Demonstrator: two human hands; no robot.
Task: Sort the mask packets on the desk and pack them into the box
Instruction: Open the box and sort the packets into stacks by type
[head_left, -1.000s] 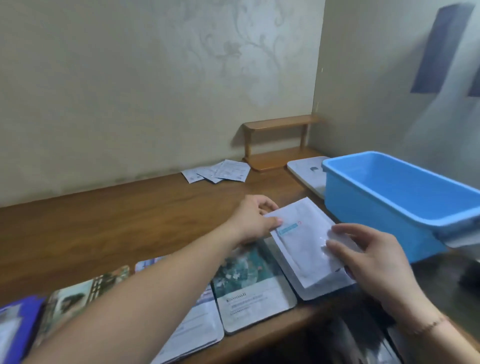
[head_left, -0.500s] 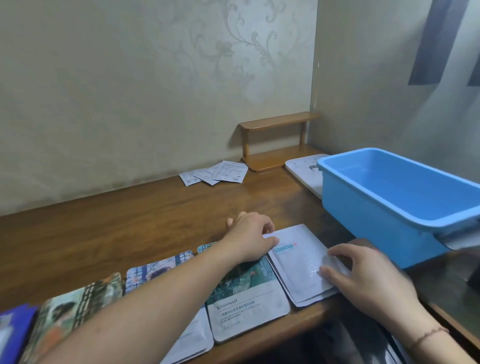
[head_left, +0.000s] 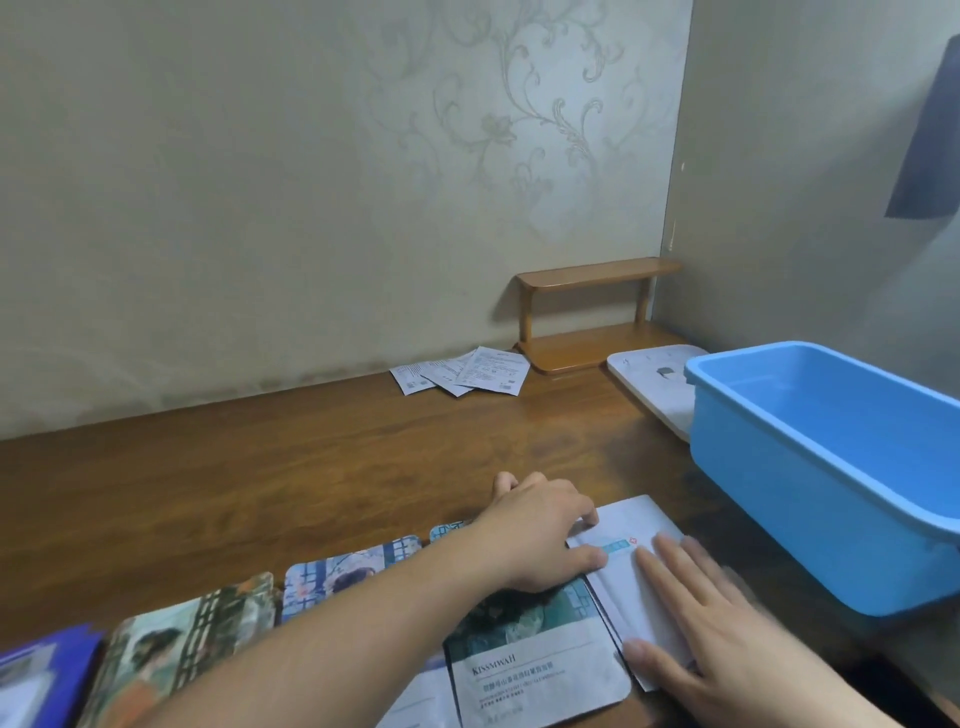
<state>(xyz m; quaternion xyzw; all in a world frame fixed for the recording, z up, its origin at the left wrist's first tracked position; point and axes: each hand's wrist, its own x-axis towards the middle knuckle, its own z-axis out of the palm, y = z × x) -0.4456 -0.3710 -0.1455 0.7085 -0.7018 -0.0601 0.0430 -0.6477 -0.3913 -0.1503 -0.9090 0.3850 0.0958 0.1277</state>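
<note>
Sorting step: left hand (head_left: 540, 540), fingers curled, and flat, released right hand (head_left: 727, 639) press the white mask packet (head_left: 631, 561) onto the desk (head_left: 260, 467) beside the empty blue box (head_left: 831, 467); next, probably gather the row for boxing

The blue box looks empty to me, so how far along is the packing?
Early. Sorting looks mostly done: picture-printed packets lie in a row along the desk's front edge. In hand: the left hand and right hand press flat on the white packets beside the blue box. Left: no packet shows in the visible part of the box, and a few small white sachets lie by the wall.
</note>
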